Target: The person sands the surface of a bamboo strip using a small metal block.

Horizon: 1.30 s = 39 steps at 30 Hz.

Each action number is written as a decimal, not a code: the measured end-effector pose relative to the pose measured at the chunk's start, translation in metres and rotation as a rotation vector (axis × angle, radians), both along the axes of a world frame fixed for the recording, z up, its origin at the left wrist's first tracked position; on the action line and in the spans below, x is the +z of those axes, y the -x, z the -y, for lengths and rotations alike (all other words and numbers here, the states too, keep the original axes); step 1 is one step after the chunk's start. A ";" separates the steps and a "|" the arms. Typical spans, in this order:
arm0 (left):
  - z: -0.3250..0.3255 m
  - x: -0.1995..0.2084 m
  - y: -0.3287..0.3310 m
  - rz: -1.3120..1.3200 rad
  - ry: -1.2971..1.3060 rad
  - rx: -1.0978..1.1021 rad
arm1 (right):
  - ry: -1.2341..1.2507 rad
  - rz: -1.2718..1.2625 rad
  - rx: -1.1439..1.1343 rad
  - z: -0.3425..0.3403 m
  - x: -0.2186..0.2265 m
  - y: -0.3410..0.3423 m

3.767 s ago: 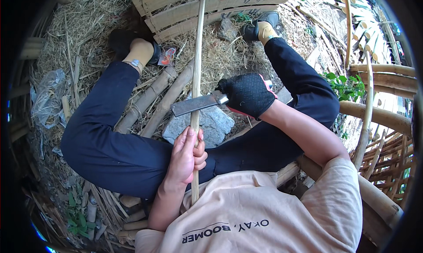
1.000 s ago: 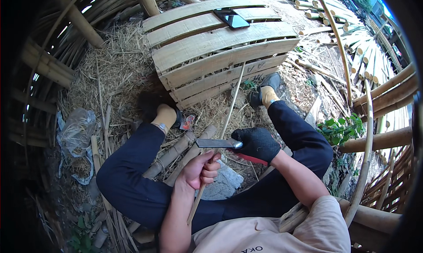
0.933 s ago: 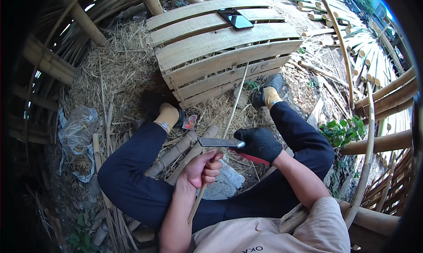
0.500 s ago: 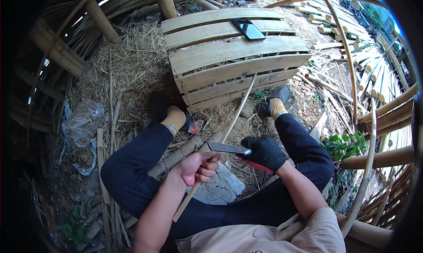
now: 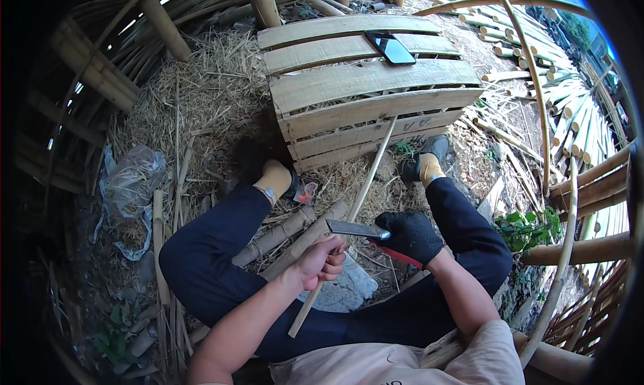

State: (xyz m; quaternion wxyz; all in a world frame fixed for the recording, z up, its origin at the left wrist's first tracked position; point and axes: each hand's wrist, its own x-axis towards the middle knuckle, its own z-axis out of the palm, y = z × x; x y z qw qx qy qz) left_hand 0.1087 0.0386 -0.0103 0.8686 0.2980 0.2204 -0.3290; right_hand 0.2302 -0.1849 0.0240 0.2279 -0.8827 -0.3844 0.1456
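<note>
My bare left hand point(image 5: 323, 263) is closed around a long, thin bamboo strip point(image 5: 369, 181). The strip slants from above my lap up toward the front of a slatted wooden crate. In my right hand point(image 5: 409, 239), which wears a black glove with a red palm, is a knife point(image 5: 352, 229). Its broad, flat blade points left and crosses the strip just beyond my left fingers. The glove hides most of the knife's handle. Below my hands, a pale stone block point(image 5: 349, 288) lies between my legs.
Ahead stands the wooden crate point(image 5: 376, 80) with a phone point(image 5: 390, 47) on top. Straw point(image 5: 208, 96) and a clear plastic bag point(image 5: 134, 174) are on the left. Thick bamboo pieces point(image 5: 275, 235) lie by my left foot. Cut bamboo poles point(image 5: 577, 117) are piled at the far right.
The whole view has shifted, so the scene sits slightly further right and lower. The strip's near end has swung right with my left hand; the knife still crosses the strip.
</note>
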 end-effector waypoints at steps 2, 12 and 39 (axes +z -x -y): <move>-0.005 0.002 -0.001 0.020 0.035 -0.018 | 0.019 -0.005 0.008 0.000 0.003 0.002; -0.030 -0.019 -0.021 0.053 0.032 -0.126 | -0.008 -0.007 0.002 -0.009 0.005 0.004; 0.013 0.001 -0.005 -0.072 -0.354 0.035 | 0.093 -0.032 -0.018 0.002 -0.012 -0.013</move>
